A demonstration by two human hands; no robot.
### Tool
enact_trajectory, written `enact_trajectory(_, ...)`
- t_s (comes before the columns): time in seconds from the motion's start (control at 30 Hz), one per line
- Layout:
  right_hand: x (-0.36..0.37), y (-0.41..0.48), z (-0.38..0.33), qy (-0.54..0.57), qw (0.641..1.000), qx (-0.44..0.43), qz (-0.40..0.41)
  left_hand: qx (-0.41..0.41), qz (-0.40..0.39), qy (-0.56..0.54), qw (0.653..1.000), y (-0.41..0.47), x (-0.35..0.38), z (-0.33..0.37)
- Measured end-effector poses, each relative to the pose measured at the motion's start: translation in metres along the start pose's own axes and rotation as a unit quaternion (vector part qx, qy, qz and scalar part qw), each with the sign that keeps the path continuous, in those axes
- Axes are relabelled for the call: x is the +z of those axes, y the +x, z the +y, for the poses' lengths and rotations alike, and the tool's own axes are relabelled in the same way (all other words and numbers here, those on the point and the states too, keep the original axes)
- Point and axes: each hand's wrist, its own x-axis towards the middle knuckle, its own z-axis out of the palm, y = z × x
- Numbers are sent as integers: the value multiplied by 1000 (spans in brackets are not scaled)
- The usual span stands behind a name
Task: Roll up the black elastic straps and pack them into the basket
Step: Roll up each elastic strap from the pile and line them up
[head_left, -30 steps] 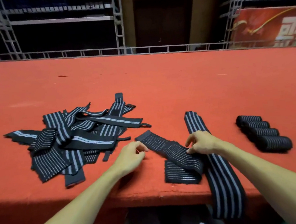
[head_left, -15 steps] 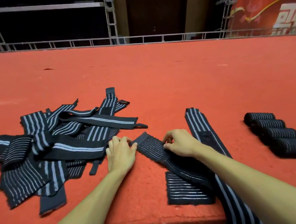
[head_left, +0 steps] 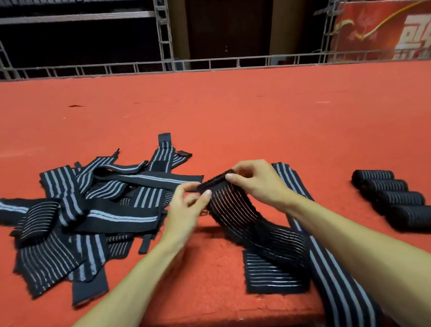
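On the red carpet [head_left: 229, 103] a heap of loose straps [head_left: 95, 216] lies to the left and a row of finished rolls [head_left: 398, 197] well to the right; no basket is in view. Between them the strap in hand [head_left: 244, 219] runs lengthwise from its lifted far end back toward the person. The left hand [head_left: 184, 209] and right hand [head_left: 257, 183] each pinch a corner of that end, so rolling would likely run toward the body.

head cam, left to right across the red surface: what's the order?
loose strap pile → left hand → strap end pinched by both hands → right hand → rolled straps
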Motion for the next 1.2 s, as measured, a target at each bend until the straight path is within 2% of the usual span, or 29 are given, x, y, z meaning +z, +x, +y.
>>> enact_trajectory(0.07, -15, -3, -17, 94, 994, 12, 47, -57, -82, -60, 993, -8, 14, 22)
enact_trajectory(0.17, -43, -13, -47, 199, 975, 29, 93, -37, -190, 15, 981, -22, 31, 40)
enact_trajectory(0.3, -75, -27, -76, 267, 952, 41, 142, -42, -208, 65, 975, -37, 40, 63)
enact_trajectory(0.4, -94, -37, -91, 310, 934, 55, 170, -32, -252, 96, 962, -49, 43, 86)
enact_trajectory(0.53, -111, -49, -105, 333, 923, 62, 179, -41, -292, 18, 956, -64, 45, 116)
enact_trajectory(0.67, -122, -48, -111, 333, 922, 67, 188, -65, -361, -73, 927, -72, 46, 140)
enact_trajectory(0.83, -117, -41, -84, 258, 946, 98, 169, -90, -359, -42, 928, -71, 52, 126)
enact_trajectory(0.93, -106, -43, -56, 174, 968, 117, 140, -113, -326, 0, 939, -64, 54, 89)
enact_trajectory(1.07, -93, -35, -17, 96, 980, 104, 139, -139, -271, 45, 951, -50, 58, 39)
enact_trajectory(1.2, -75, -15, 21, 78, 977, 141, 139, -95, -209, 166, 959, -30, 59, -1)
